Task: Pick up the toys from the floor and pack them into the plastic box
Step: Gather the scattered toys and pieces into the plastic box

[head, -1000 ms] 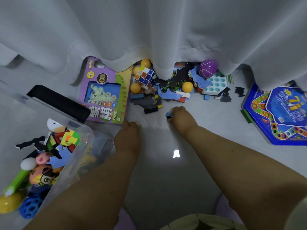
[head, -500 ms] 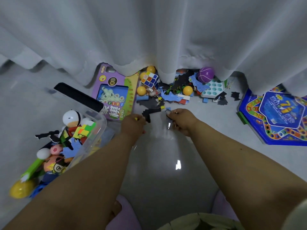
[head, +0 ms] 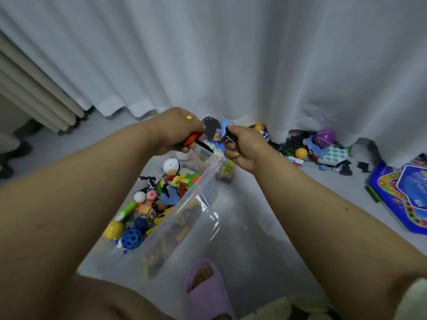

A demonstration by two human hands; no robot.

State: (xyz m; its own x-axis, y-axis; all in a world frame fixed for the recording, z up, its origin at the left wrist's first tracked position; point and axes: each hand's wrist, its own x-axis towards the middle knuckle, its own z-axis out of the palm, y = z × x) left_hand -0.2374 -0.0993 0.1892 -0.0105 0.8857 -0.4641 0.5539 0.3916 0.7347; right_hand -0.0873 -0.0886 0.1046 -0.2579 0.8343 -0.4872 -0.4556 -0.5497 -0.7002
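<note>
Clear plastic box [head: 196, 199], 2 hands gripping small toy pieces above

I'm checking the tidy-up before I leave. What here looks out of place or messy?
Loose toys are heaped on the floor under the curtain hem, partly hidden by it, beside a blue board game. They are not yet in the plastic box. Nothing looks broken.

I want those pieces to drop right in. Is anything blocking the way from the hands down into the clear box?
Nothing visible does. The left hand and right hand, each gripping small pieces, are over the far end of the plastic box, whose top is open, with toys heaped inside.
</note>
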